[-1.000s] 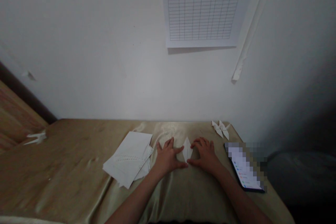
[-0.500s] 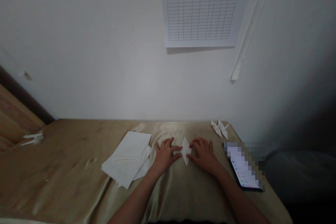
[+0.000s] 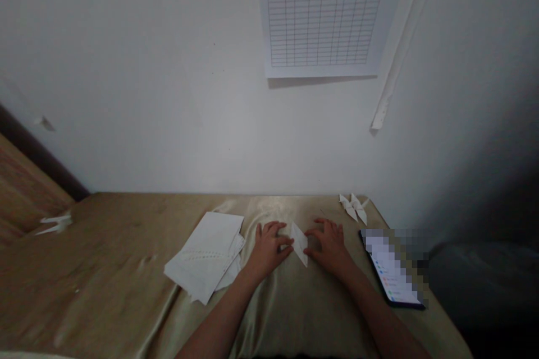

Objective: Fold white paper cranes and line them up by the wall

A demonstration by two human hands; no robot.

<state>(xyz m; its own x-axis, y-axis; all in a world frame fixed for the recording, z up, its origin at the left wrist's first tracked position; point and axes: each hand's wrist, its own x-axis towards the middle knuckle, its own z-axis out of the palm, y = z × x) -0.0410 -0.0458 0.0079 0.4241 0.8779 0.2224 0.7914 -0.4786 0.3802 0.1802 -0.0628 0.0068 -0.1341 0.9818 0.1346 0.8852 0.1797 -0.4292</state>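
A small piece of white folded paper (image 3: 299, 244), shaped like a narrow diamond, stands out against the tan cloth between my hands. Its top leans left and its lower point leans right. My left hand (image 3: 269, 247) pinches at its left edge with thumb and index finger, the other fingers curled loosely beyond. At the right edge, the thumb and index fingertip of my right hand (image 3: 329, 244) touch the paper, with the remaining fingers bent above.
To the left lies a stack of white paper sheets (image 3: 206, 252). Folded paper figures (image 3: 352, 208) sit at the back right, with a phone (image 3: 393, 275) nearer on the right. Paper scraps (image 3: 56, 223) lie far left. A printed chart (image 3: 324, 22) hangs on the wall (image 3: 168, 95).
The folded paper has turned from nearly upright to slanted, its top moving left and its lower point right. Both hands have shifted only slightly around it.
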